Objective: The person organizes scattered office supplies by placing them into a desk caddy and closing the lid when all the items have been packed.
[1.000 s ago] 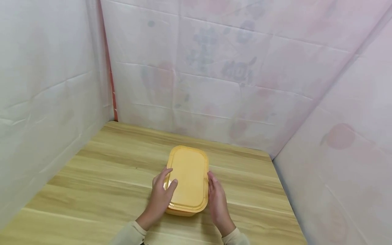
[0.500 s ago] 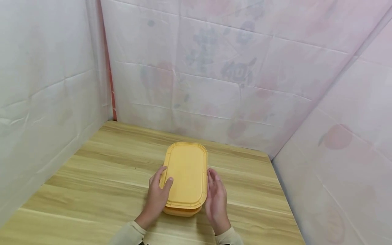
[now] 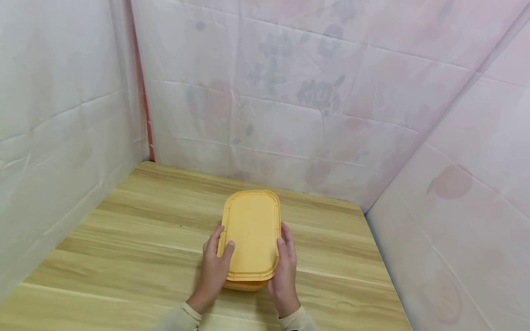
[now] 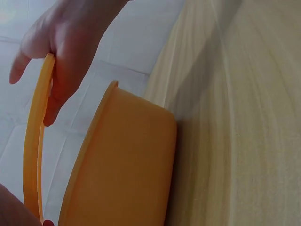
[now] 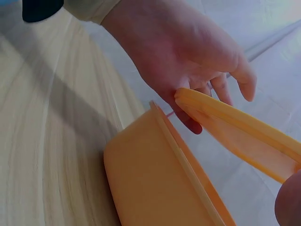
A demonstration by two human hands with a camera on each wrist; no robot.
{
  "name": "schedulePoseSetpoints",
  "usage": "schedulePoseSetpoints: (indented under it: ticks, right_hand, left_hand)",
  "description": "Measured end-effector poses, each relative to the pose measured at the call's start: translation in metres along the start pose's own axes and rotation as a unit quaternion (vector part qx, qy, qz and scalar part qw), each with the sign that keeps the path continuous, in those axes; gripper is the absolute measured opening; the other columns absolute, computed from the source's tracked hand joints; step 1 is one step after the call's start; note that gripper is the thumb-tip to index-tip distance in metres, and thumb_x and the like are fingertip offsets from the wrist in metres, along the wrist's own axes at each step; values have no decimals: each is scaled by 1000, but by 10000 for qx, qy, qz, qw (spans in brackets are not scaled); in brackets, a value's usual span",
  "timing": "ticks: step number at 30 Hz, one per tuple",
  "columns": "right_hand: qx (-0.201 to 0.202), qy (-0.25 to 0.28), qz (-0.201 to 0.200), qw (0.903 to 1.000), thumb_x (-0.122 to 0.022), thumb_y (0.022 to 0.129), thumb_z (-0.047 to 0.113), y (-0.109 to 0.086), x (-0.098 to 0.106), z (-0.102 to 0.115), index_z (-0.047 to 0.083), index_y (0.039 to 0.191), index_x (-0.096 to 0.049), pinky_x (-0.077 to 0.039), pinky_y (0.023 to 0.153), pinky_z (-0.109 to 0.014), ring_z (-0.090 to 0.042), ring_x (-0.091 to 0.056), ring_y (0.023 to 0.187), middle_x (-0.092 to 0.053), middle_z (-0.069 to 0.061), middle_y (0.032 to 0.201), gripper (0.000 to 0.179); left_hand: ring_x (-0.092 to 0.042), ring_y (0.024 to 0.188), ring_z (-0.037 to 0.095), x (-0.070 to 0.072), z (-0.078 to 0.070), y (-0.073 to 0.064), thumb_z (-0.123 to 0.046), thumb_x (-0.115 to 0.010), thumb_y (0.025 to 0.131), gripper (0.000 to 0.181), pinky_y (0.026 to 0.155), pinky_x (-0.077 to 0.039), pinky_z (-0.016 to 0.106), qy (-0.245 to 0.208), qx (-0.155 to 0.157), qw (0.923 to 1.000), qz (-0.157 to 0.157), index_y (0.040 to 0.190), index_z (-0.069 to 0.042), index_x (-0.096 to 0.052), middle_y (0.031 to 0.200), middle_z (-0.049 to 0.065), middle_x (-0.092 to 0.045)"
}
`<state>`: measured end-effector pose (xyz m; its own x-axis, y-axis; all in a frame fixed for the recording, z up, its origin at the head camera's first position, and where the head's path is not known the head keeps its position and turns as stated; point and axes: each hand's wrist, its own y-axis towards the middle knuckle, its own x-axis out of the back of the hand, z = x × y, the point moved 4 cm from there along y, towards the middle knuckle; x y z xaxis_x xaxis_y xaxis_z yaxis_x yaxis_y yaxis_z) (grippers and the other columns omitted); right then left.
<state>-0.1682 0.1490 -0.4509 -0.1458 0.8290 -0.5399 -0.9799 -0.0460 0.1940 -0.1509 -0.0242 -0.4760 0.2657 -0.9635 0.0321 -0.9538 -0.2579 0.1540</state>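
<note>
A yellow-orange rectangular lid (image 3: 250,232) with rounded corners is held over a matching plastic box (image 3: 245,286) on the table. In both wrist views, a gap shows between the lid (image 4: 34,146) and the rim of the box (image 5: 155,174). My left hand (image 3: 213,271) grips the lid's left edge, thumb on top and fingers at the side and beneath. At the right edge, my right hand (image 3: 285,276) holds it likewise, its thumb over the rim. From the head view the lid hides most of the box, including its inside.
The box stands on a wood-grain table (image 3: 124,257). Pale printed sheets hang as walls at the back (image 3: 281,110), on the left (image 3: 62,115) and on the right (image 3: 468,193), close to the table's edges.
The lid has risen off the box, opening a gap at the near end. My right hand has gone from lying flat beside it to gripping its right edge; the left hand keeps its hold.
</note>
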Motion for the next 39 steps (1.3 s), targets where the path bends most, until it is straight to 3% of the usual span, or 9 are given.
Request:
schedulePoseSetpoints:
  ticks: [7,12,15,18,22,25,31,39]
  right_hand:
    - [-105,-492,-444,9977,-57,96,20,1,2,-4,18,149,-30,-41,102,-32,-20,-37,136,-32,3,152,60]
    - [-165,-808,-392,9958,-56,97,21,1,3,-6,21,149,-30,-41,102,-29,-19,-38,136,-33,4,151,59]
    - [-81,-714,-427,9965,-53,98,20,2,4,-5,20,149,-31,-42,101,-32,-21,-41,134,-37,2,150,56]
    - [-26,-610,-466,9970,-51,99,20,2,4,-3,19,149,-31,-44,100,-33,-23,-44,132,-39,-1,147,54]
    - [-4,-548,-398,9977,-48,100,19,1,1,-2,18,149,-30,-44,99,-35,-27,-44,131,-38,-4,148,52]
    - [52,-648,-418,9970,-49,100,19,0,-3,-3,16,149,-31,-44,100,-33,-26,-43,132,-37,-5,149,53]
    - [400,-1087,-505,9920,-47,100,15,-4,-11,-4,14,148,-34,-37,105,-24,-17,-31,140,-32,-2,153,50]
    - [756,-1370,-546,9862,-44,101,18,-12,-21,-3,12,147,-36,-28,110,-22,-19,-23,143,-30,-2,154,47]
  left_hand:
    - [-21,138,31,-3,1,-2,-29,-54,97,50,108,-24,60,36,-42,9999,110,143,-17,-39,154,8,-22]
    - [-17,139,36,1,-8,2,-24,-52,98,48,103,-26,66,637,-101,9973,340,142,-13,-39,158,12,-14]
    - [-14,141,38,1,-18,10,-24,-53,97,49,103,-25,67,1029,-172,9932,512,142,-11,-40,158,16,-12]
    - [-11,142,36,-4,-30,22,-29,-53,97,51,103,-26,66,1365,-366,9870,769,144,-13,-38,158,14,-9]
    - [-9,143,32,-16,-46,40,-37,-53,96,56,103,-27,65,2001,-1005,9700,950,145,-15,-37,158,12,-11]
    - [-7,145,31,-28,-55,51,-42,-54,95,59,107,-21,65,2399,-1368,9562,971,146,-17,-37,158,12,-14]
    - [-4,145,33,-56,-67,64,-51,-51,93,66,111,-7,61,2854,-1663,9372,1119,149,-25,-31,158,13,-14]
    - [10,146,32,-73,-81,68,-58,-46,93,71,107,0,69,2943,-1786,9304,1259,153,-31,-19,159,17,4]
